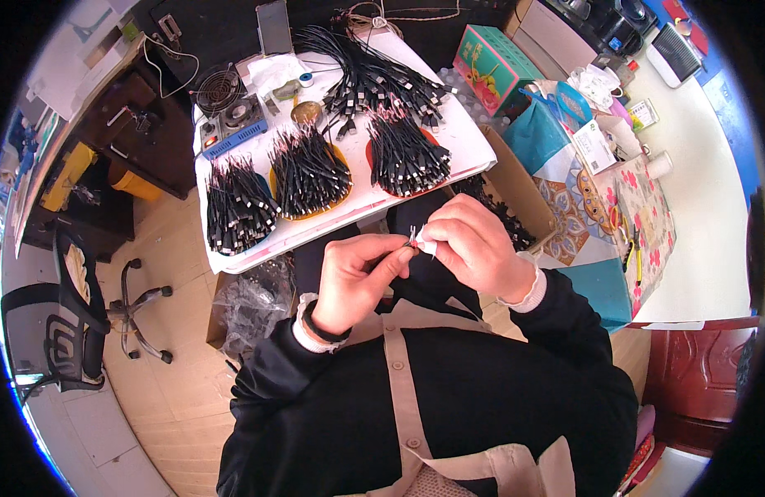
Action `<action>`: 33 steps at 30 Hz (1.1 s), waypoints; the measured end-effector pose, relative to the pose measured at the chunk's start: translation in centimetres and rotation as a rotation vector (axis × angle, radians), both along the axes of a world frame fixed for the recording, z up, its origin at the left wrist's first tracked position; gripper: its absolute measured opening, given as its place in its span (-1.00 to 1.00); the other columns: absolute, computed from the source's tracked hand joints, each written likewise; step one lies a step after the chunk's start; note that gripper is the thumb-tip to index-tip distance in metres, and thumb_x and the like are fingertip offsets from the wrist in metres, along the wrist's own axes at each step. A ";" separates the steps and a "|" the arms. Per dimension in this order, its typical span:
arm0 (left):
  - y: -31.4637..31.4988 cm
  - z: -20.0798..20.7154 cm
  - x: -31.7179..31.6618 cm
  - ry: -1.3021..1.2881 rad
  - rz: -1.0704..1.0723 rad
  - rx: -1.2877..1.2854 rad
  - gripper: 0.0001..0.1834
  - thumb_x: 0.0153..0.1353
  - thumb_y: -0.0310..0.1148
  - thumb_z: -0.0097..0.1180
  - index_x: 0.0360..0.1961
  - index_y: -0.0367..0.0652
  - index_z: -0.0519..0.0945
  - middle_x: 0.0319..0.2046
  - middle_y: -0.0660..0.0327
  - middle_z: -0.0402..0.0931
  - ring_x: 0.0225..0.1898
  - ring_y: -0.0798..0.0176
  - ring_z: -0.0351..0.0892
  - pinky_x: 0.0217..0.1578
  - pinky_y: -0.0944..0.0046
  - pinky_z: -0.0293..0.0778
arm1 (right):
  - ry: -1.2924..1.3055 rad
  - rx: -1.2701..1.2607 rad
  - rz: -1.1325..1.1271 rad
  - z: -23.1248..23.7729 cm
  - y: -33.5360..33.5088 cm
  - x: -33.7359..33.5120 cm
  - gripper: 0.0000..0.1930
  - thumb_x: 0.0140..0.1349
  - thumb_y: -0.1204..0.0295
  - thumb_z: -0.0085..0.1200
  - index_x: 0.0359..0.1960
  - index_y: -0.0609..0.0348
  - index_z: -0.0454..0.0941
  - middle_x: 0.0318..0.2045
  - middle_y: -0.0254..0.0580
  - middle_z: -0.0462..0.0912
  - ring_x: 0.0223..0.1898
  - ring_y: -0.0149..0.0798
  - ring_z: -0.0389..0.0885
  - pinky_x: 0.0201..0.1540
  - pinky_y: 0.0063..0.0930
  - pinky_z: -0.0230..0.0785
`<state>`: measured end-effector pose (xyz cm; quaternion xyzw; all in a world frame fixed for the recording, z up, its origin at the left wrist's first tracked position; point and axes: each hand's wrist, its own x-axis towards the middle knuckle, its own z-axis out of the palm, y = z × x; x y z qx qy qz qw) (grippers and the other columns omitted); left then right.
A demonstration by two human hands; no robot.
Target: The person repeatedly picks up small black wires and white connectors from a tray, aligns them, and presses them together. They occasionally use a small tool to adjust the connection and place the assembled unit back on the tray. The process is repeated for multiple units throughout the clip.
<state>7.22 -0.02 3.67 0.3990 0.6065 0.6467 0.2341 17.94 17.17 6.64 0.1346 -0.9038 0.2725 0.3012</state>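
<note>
A black top (498,385) sits below the left hand (362,272), whose closed fingertips pinch a wire end (413,235), long axis pointing forward, beside the right hand (477,247), closed around a white piece (428,245).

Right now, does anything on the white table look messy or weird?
Yes: the long black silver-tipped cables at the back right of the white rectangular table sprawl loosely, while the three black cable bundles in front look neater.
</note>
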 end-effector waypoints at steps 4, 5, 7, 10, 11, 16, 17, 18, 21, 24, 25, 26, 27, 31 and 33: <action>0.0 -0.2 -0.6 0.650 0.173 0.077 -0.90 0.18 -0.55 0.18 -0.30 -0.32 0.66 -0.51 0.18 0.60 -0.54 0.43 0.55 -0.52 0.43 0.42 | -0.373 -0.672 0.070 -0.2 -0.6 -0.2 -0.83 0.12 0.62 0.16 -0.25 0.26 0.48 -0.34 -0.23 0.53 -0.36 -0.36 0.51 -0.31 -0.48 0.36; -0.3 -0.2 -0.9 0.571 0.099 0.050 -0.91 0.19 -0.55 0.17 -0.29 -0.33 0.66 -0.49 0.18 0.60 -0.52 0.44 0.54 -0.50 0.43 0.43 | -0.439 -0.673 0.086 0.0 -0.3 -0.3 -0.86 0.17 0.61 0.12 -0.23 0.26 0.48 -0.32 -0.28 0.53 -0.36 -0.48 0.50 -0.34 -0.57 0.33; -0.6 -0.4 -1.4 0.166 -0.064 0.052 -0.91 0.20 -0.55 0.17 -0.29 -0.33 0.65 -0.50 0.20 0.59 -0.51 0.45 0.53 -0.50 0.43 0.43 | -0.430 -0.571 0.112 0.7 0.4 -0.3 -0.86 0.21 0.56 0.14 -0.22 0.26 0.48 -0.29 -0.27 0.53 -0.34 -0.47 0.48 -0.31 -0.58 0.34; -0.8 -0.6 -2.0 -0.218 -0.273 0.072 -0.91 0.24 -0.54 0.14 -0.28 -0.31 0.66 -0.50 0.26 0.58 -0.49 0.47 0.50 -0.48 0.46 0.43 | -0.347 -0.418 0.156 1.4 0.7 -0.5 -0.81 0.16 0.57 0.17 -0.19 0.22 0.51 -0.26 -0.23 0.55 -0.31 -0.33 0.54 -0.27 -0.49 0.40; -0.9 -0.7 -2.2 -0.264 -0.314 0.068 -0.91 0.25 -0.53 0.14 -0.28 -0.30 0.66 -0.49 0.26 0.58 -0.49 0.48 0.49 -0.47 0.46 0.42 | -0.291 -0.340 0.206 1.5 0.7 -0.7 -0.79 0.13 0.59 0.18 -0.18 0.21 0.51 -0.27 -0.23 0.56 -0.30 -0.28 0.55 -0.26 -0.45 0.41; -1.0 -0.8 -1.6 -0.382 -0.346 0.109 -0.87 0.28 -0.50 0.12 -0.22 -0.35 0.62 -0.46 0.27 0.57 -0.46 0.50 0.47 -0.38 0.49 0.41 | -0.144 -0.212 0.240 1.6 -0.1 -0.9 -0.81 0.09 0.62 0.18 -0.25 0.22 0.51 -0.33 -0.18 0.56 -0.29 -0.15 0.57 -0.24 -0.36 0.43; -1.1 -0.8 -1.4 -0.424 -0.318 0.100 -0.87 0.27 -0.52 0.13 -0.20 -0.35 0.60 -0.44 0.26 0.58 -0.45 0.50 0.47 -0.35 0.48 0.41 | -0.153 -0.194 0.223 1.6 -0.2 -0.7 -0.83 0.09 0.63 0.17 -0.26 0.23 0.51 -0.33 -0.17 0.56 -0.30 -0.15 0.57 -0.25 -0.37 0.43; -1.1 -0.9 -1.3 -0.462 -0.297 0.140 -0.87 0.25 -0.51 0.15 -0.22 -0.35 0.60 -0.44 0.23 0.58 -0.47 0.47 0.47 -0.37 0.46 0.40 | -0.149 -0.189 0.202 1.7 -0.2 -0.5 -0.84 0.10 0.64 0.15 -0.27 0.24 0.51 -0.33 -0.17 0.57 -0.32 -0.16 0.57 -0.26 -0.37 0.43; -1.3 -1.0 -0.8 -0.606 -0.190 0.322 -0.86 0.20 -0.49 0.20 -0.27 -0.35 0.58 -0.49 0.19 0.57 -0.55 0.40 0.43 -0.47 0.40 0.35 | -0.187 -0.311 0.053 2.1 0.3 0.3 -0.86 0.11 0.67 0.11 -0.29 0.26 0.50 -0.32 -0.13 0.57 -0.35 -0.16 0.57 -0.28 -0.38 0.43; -2.1 -0.9 -1.0 -0.705 -0.207 0.366 -0.86 0.21 -0.46 0.19 -0.30 -0.34 0.57 -0.50 0.18 0.54 -0.57 0.38 0.40 -0.51 0.38 0.28 | -0.100 -0.205 -0.057 2.3 0.9 0.5 -0.82 0.10 0.65 0.16 -0.24 0.28 0.51 -0.29 -0.11 0.58 -0.30 -0.13 0.59 -0.22 -0.36 0.45; -2.1 -0.9 -0.9 -0.732 -0.250 0.366 -0.86 0.21 -0.45 0.19 -0.30 -0.33 0.57 -0.49 0.18 0.54 -0.57 0.38 0.39 -0.52 0.38 0.28 | -0.118 -0.133 -0.038 2.3 0.9 0.6 -0.78 0.08 0.64 0.18 -0.21 0.27 0.53 -0.26 -0.12 0.58 -0.26 -0.12 0.58 -0.20 -0.34 0.45; -2.1 -1.0 -0.9 -0.754 -0.294 0.375 -0.86 0.21 -0.45 0.19 -0.30 -0.33 0.57 -0.49 0.18 0.54 -0.57 0.37 0.39 -0.52 0.38 0.27 | -0.057 -0.064 -0.009 2.2 0.8 0.3 -0.73 0.05 0.62 0.21 -0.17 0.25 0.54 -0.23 -0.13 0.59 -0.21 -0.11 0.58 -0.17 -0.32 0.45; -2.0 -1.0 -0.9 -0.775 -0.338 0.377 -0.86 0.21 -0.45 0.19 -0.30 -0.32 0.57 -0.48 0.18 0.54 -0.57 0.37 0.39 -0.52 0.38 0.27 | -0.032 -0.066 0.030 2.1 0.5 0.2 -0.69 0.03 0.60 0.23 -0.14 0.24 0.55 -0.20 -0.14 0.58 -0.19 -0.10 0.57 -0.16 -0.31 0.45; -1.7 -1.3 -0.9 -0.852 -0.410 0.427 -0.84 0.21 -0.49 0.19 -0.21 -0.32 0.59 -0.36 0.13 0.61 -0.54 0.40 0.38 -0.52 0.39 0.27 | 0.126 0.038 0.176 2.2 -0.6 -0.9 -0.66 -0.04 0.53 0.26 -0.15 0.18 0.60 -0.19 -0.18 0.57 -0.19 -0.12 0.57 -0.17 -0.34 0.44; -1.7 -1.4 -0.9 -0.856 -0.414 0.414 -0.85 0.21 -0.49 0.19 -0.21 -0.32 0.59 -0.36 0.13 0.60 -0.54 0.40 0.37 -0.52 0.38 0.27 | 0.178 0.098 0.215 2.3 -1.0 -1.6 -0.70 -0.04 0.49 0.26 -0.19 0.17 0.60 -0.24 -0.22 0.57 -0.23 -0.14 0.57 -0.19 -0.35 0.44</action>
